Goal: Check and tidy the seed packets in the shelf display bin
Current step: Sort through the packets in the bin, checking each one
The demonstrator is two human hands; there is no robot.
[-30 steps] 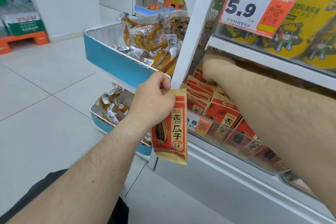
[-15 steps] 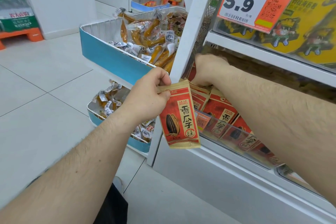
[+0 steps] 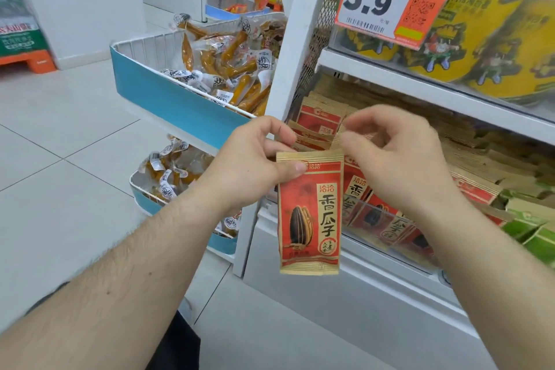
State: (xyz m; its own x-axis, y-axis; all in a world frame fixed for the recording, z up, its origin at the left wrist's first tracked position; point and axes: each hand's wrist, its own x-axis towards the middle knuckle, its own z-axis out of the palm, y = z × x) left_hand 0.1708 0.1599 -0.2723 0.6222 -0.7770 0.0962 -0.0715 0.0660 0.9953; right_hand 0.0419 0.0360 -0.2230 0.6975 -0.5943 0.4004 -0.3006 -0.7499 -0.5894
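While both hands [image 3: 249, 165] [image 3: 399, 159] pinch its top edge, the seed packet [image 3: 309, 216] hangs before the bin [image 3: 387, 237].

Light: bright, even, soft shadows.
Blur: right hand [image 3: 399, 159] and yellow tubs [image 3: 480, 36] smeared.
Edges: wide-angle bowing.

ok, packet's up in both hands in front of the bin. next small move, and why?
Probably slide the packet back into the front row of the bin. The left hand pinches its top edge, the right hand is at its top right corner, and it hangs upright, facing out, in front of matching packets.
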